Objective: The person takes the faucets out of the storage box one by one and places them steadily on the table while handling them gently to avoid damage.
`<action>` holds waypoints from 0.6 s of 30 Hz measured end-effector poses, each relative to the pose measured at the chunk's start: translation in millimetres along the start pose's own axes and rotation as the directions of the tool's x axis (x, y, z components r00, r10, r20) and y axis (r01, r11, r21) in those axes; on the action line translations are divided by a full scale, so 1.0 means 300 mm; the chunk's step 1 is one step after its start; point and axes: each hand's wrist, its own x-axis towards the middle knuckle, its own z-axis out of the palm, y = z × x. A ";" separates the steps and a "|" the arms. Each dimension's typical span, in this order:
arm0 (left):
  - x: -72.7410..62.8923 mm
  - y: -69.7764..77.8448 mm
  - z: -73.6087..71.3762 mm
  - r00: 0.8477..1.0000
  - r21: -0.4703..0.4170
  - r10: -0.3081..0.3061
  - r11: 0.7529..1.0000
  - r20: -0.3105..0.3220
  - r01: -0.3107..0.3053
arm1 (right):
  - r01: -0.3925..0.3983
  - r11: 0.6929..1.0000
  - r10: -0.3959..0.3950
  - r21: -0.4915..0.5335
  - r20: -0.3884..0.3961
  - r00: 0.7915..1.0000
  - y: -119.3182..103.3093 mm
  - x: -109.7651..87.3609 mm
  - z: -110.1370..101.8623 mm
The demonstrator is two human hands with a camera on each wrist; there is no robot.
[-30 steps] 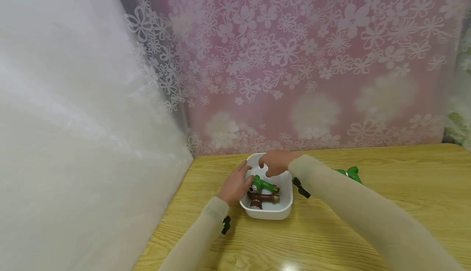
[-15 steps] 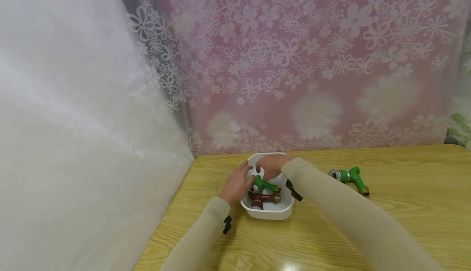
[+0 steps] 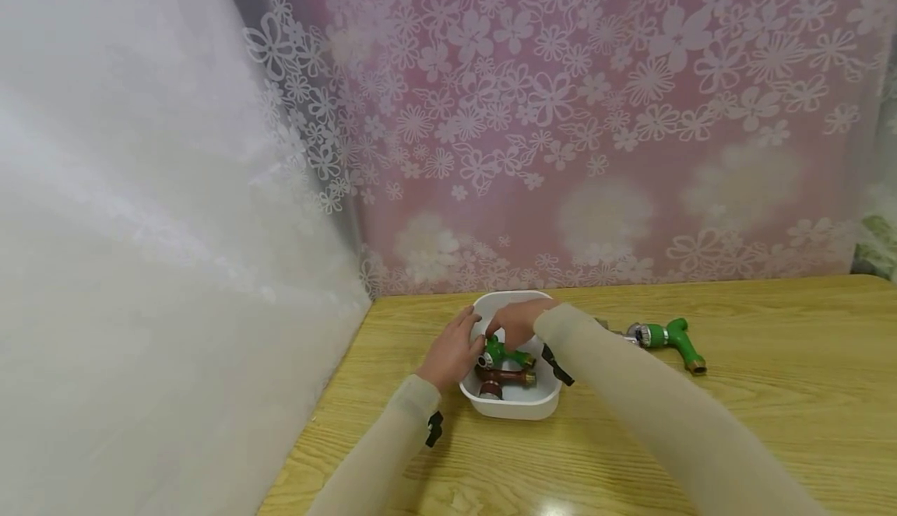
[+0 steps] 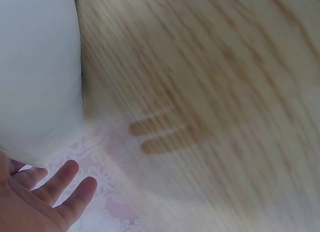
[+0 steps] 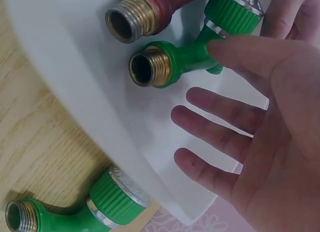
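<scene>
A white plastic tub (image 3: 518, 409) holds a green tap (image 3: 494, 350) with a brass threaded end and a dark red tap (image 3: 506, 377) beside it. My left hand (image 3: 448, 351) rests at the tub's left rim, its fingers loosely spread in the left wrist view. Over the tub, my right hand (image 3: 517, 321) reaches down to the green tap. In the right wrist view its thumb (image 5: 240, 50) overlaps the green tap's body, while the other fingers (image 5: 215, 129) stay extended and apart from it. Whether the thumb presses on the tap, I cannot tell.
Right of the tub, another green tap (image 3: 674, 337) lies on the wooden table (image 3: 785, 360). Silver metal parts (image 3: 624, 335) show beside it, partly behind the right sleeve. A pink flowered curtain (image 3: 596, 150) hangs behind the table, and a white sheet (image 3: 175, 267) at the left.
My right hand has moved down and slightly left onto the green tap in the tub. Its sleeve has shifted, uncovering more of the tap on the table. The left hand stays at the rim.
</scene>
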 end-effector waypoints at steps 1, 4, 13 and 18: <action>0.000 -0.001 0.001 1.000 0.003 0.000 1.000 0.000 0.000 | -0.003 1.000 0.003 0.002 0.002 1.000 0.000 0.004 0.004; -0.001 -0.001 0.000 1.000 0.011 0.001 1.000 0.001 -0.001 | -0.015 1.000 0.015 -0.002 0.002 1.000 0.000 0.016 0.016; -0.011 0.005 -0.010 1.000 -0.001 0.014 1.000 0.008 -0.014 | 0.006 1.000 -0.006 -0.028 0.019 1.000 -0.039 -0.003 0.011; -0.010 0.001 -0.008 1.000 0.001 0.015 1.000 0.003 -0.015 | 0.022 0.999 -0.020 -0.044 0.027 0.999 -0.051 -0.002 0.007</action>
